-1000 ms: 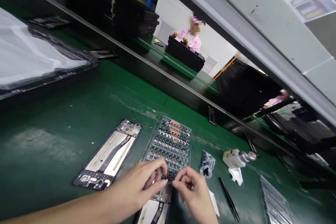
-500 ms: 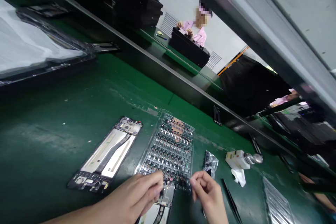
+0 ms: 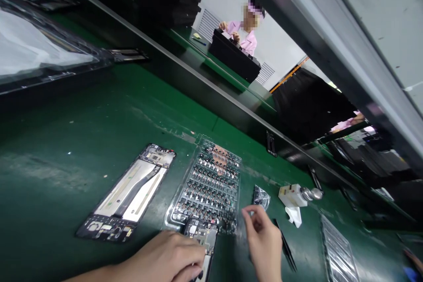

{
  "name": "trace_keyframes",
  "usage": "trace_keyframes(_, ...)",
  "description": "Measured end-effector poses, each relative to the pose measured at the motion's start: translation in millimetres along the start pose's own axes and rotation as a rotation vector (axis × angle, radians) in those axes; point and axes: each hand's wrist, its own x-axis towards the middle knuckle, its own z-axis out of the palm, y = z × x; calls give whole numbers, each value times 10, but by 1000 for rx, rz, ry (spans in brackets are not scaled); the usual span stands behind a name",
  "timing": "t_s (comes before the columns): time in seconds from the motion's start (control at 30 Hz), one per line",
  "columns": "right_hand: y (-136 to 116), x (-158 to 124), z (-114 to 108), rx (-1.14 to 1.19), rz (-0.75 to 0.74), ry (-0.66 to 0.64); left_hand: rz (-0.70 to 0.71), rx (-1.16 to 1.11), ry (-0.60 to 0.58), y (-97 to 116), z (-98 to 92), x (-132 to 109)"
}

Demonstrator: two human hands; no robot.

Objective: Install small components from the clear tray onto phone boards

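Note:
My left hand (image 3: 167, 259) rests curled on the near phone frame (image 3: 202, 234) at the bottom edge, its fingertips pressed to the frame's side. My right hand (image 3: 262, 240) hovers beside the clear parts tray (image 3: 209, 185) with thumb and forefinger pinched together; whatever they hold is too small to make out. The tray holds several rows of small dark components. A second open phone frame (image 3: 127, 195) lies to the left on the green mat (image 3: 82, 141).
Black tweezers (image 3: 284, 246) lie right of my right hand. A small clear bag (image 3: 261, 196), a white bottle (image 3: 295, 194) with a white wipe, and another clear tray (image 3: 339, 253) sit further right. A person in pink works at a far bench (image 3: 243, 37).
My hands have parted: the left drew back down onto the near phone frame, and the right moved right, away from the tray's lower rows. The view shifted slightly.

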Motion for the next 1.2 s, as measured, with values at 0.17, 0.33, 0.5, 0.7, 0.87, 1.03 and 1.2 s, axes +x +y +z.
trace_keyframes(0.17, 432, -122, -164, -156, 39, 368, -21, -59, -119, -53, 1, 86)
trace_keyframes(0.33, 668, -98, 16, -416, -322, 420, -37, -182, -118, -84, -41, 152)
trace_keyframes(0.5, 713, -66, 147, -522, -316, 382, -210, -258, -116, -71, -73, 195)
trace_keyframes(0.7, 687, -81, 171, -571, -191, 347, -300, -319, -140, -74, -74, 201)
trace_keyframes(0.87, 659, -89, 197, -573, -194, 352, -289, -319, -144, -63, -101, 202)
trace_keyframes(1.03, 600, -103, 145, -527, -137, 353, -338, -406, -130, -84, -77, 205)
trace_keyframes(1.2, 183, -208, 84, -51, -120, 378, -371, -579, -59, -113, -74, 232)
